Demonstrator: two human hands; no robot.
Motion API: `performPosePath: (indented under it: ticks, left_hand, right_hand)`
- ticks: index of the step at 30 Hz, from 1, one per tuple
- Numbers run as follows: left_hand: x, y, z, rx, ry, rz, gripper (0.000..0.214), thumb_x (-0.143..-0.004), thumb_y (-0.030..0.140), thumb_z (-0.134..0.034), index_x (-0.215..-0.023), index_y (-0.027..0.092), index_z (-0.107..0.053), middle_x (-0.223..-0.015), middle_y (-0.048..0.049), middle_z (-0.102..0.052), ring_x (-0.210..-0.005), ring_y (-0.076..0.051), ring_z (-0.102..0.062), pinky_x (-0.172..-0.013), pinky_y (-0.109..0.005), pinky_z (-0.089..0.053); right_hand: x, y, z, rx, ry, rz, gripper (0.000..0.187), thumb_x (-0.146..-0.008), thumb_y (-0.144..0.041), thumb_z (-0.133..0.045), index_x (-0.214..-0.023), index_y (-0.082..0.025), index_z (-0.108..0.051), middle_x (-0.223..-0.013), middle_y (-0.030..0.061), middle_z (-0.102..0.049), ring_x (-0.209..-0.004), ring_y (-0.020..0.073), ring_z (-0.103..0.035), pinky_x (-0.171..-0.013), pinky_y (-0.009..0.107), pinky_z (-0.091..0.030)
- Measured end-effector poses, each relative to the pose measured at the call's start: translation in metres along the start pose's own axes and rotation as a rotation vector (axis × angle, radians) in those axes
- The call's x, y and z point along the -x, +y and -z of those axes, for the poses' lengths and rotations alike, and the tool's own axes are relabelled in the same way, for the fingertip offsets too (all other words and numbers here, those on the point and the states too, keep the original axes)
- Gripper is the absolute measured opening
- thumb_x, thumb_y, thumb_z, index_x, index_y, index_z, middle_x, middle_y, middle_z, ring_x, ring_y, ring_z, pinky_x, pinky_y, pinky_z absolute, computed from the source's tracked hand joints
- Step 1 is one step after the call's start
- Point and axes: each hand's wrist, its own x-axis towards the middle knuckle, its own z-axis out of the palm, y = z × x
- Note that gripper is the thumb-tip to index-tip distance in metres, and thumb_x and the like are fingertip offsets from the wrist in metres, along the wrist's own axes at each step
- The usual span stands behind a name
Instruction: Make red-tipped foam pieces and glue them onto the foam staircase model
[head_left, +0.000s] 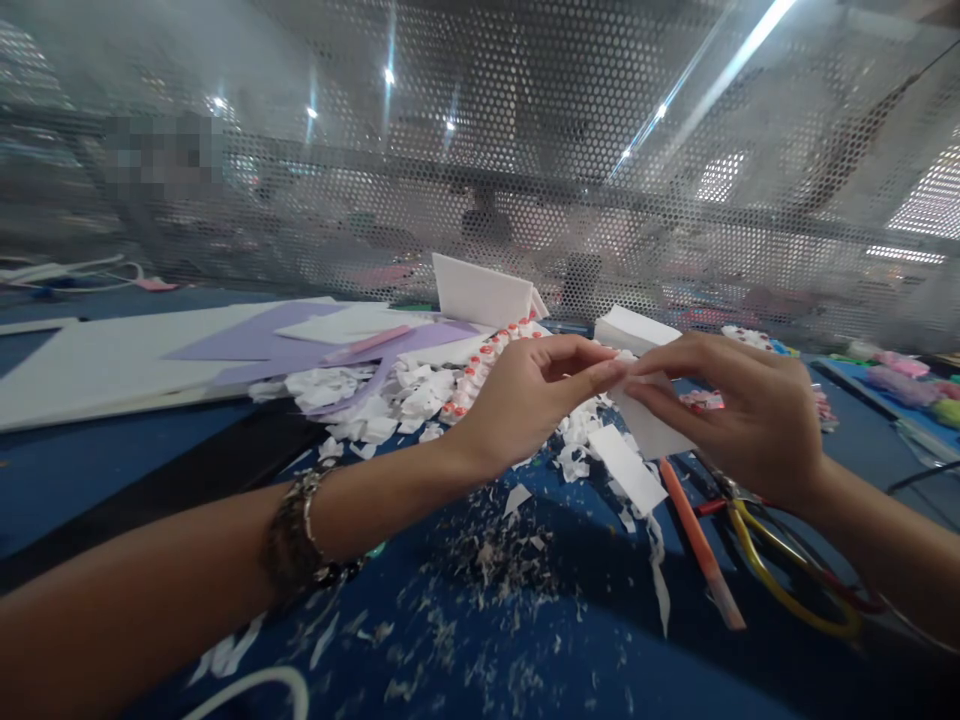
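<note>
My left hand (517, 400) and my right hand (739, 410) meet right of centre, thumbs and forefingers pinched together. Between the fingertips is the upper edge of a small white sheet of paper (660, 425), which hangs below my right fingers. Whether it is being torn or folded there is hidden by the fingers. Torn white paper scraps (416, 395) lie behind and below my left hand, beside a row of white pieces with red dots (480, 365). A white rectangular paper strip (628, 470) rests under my hands.
An orange pen (694, 540) and yellow-handled scissors (772, 565) lie under my right arm. Purple sheets (232, 340) and white sheets (97, 350) spread at left. A folded white card (480, 290) stands before the perforated metal screen (420, 200). Fine shreds (495, 560) litter the blue tabletop.
</note>
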Motion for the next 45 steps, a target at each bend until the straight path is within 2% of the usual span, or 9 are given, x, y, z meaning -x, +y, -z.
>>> performPosePath:
  ticks: [10,17,20,24,29,31,36,41,45]
  left_hand:
    - [0.000,-0.001,-0.002,0.051,-0.030,-0.015,0.013,-0.076,0.028,-0.063,-0.078,0.016,-0.067,-0.073,0.0002,-0.067,-0.068,-0.008,-0.058,-0.065,-0.019,-0.046]
    - [0.001,0.000,-0.003,-0.078,-0.050,-0.052,0.014,-0.077,0.027,-0.061,-0.080,0.016,-0.068,-0.076,-0.0020,-0.070,-0.071,-0.011,-0.062,-0.066,-0.021,-0.048]
    - [0.003,0.001,-0.001,-0.260,-0.016,-0.142,0.018,-0.079,0.029,-0.058,-0.087,0.016,-0.069,-0.084,-0.0040,-0.071,-0.078,-0.014,-0.063,-0.071,-0.024,-0.048]
    - [0.005,0.001,0.002,-0.509,-0.017,-0.337,0.023,-0.079,0.033,-0.059,-0.093,0.017,-0.068,-0.089,-0.0051,-0.071,-0.080,-0.016,-0.062,-0.074,-0.026,-0.045]
    - [0.005,0.002,0.002,-0.604,-0.014,-0.474,0.017,-0.078,0.025,-0.061,-0.091,0.018,-0.069,-0.084,-0.0042,-0.071,-0.074,-0.015,-0.061,-0.071,-0.026,-0.044]
    - [0.005,0.003,0.002,-0.587,0.002,-0.447,0.016,-0.079,0.023,-0.059,-0.091,0.020,-0.070,-0.086,-0.0032,-0.071,-0.076,-0.015,-0.062,-0.072,-0.026,-0.045]
    - [0.001,0.006,0.004,-0.383,-0.050,-0.255,0.018,-0.081,0.024,-0.057,-0.093,0.021,-0.070,-0.092,-0.0025,-0.071,-0.084,-0.015,-0.064,-0.073,-0.023,-0.048]
    - [-0.002,0.001,0.005,-0.143,-0.106,-0.183,0.018,-0.081,0.026,-0.058,-0.094,0.022,-0.069,-0.094,-0.0017,-0.070,-0.088,-0.014,-0.063,-0.076,-0.023,-0.048]
    - [-0.001,-0.005,0.003,-0.007,-0.108,-0.100,0.026,-0.079,0.027,-0.060,-0.105,0.022,-0.063,-0.083,-0.0010,-0.069,-0.075,-0.011,-0.062,-0.065,-0.019,-0.048]
  right_hand:
    - [0.001,0.001,0.003,0.242,0.029,0.168,0.014,-0.081,-0.020,-0.057,-0.093,-0.026,-0.061,-0.085,0.0010,-0.065,-0.075,0.0130,-0.061,-0.068,0.027,-0.048]
    - [0.000,0.008,0.003,0.237,-0.035,0.099,0.001,-0.083,-0.022,-0.054,-0.082,-0.023,-0.055,-0.076,0.0015,-0.059,-0.068,0.0117,-0.055,-0.062,0.025,-0.044]
    - [-0.003,0.009,0.003,0.171,-0.075,0.060,0.006,-0.084,-0.026,-0.052,-0.079,-0.022,-0.053,-0.071,0.0004,-0.056,-0.062,0.0105,-0.051,-0.057,0.025,-0.041]
    - [-0.005,0.007,0.004,0.126,-0.099,-0.021,0.010,-0.083,-0.027,-0.052,-0.076,-0.021,-0.053,-0.068,-0.0006,-0.055,-0.059,0.0092,-0.049,-0.055,0.023,-0.038]
    - [-0.004,0.005,0.004,0.092,-0.087,-0.022,0.012,-0.082,-0.025,-0.054,-0.072,-0.019,-0.054,-0.064,-0.0017,-0.055,-0.057,0.0077,-0.049,-0.054,0.022,-0.038]
    - [-0.004,0.006,0.004,0.070,-0.082,-0.044,0.012,-0.081,-0.026,-0.055,-0.072,-0.019,-0.055,-0.065,-0.0023,-0.056,-0.057,0.0072,-0.049,-0.053,0.021,-0.038]
    - [-0.007,0.007,0.007,-0.094,-0.125,-0.169,0.009,-0.080,-0.027,-0.057,-0.074,-0.020,-0.057,-0.068,-0.0022,-0.058,-0.059,0.0072,-0.052,-0.051,0.019,-0.040]
    - [-0.007,0.005,0.005,-0.322,-0.108,-0.286,0.008,-0.080,-0.024,-0.057,-0.074,-0.018,-0.057,-0.070,-0.0020,-0.057,-0.061,0.0061,-0.053,-0.050,0.016,-0.042]
    - [-0.004,0.003,-0.003,-0.494,-0.075,-0.403,0.009,-0.077,-0.025,-0.061,-0.077,-0.018,-0.055,-0.065,-0.0039,-0.054,-0.049,0.0029,-0.047,-0.039,0.013,-0.035]
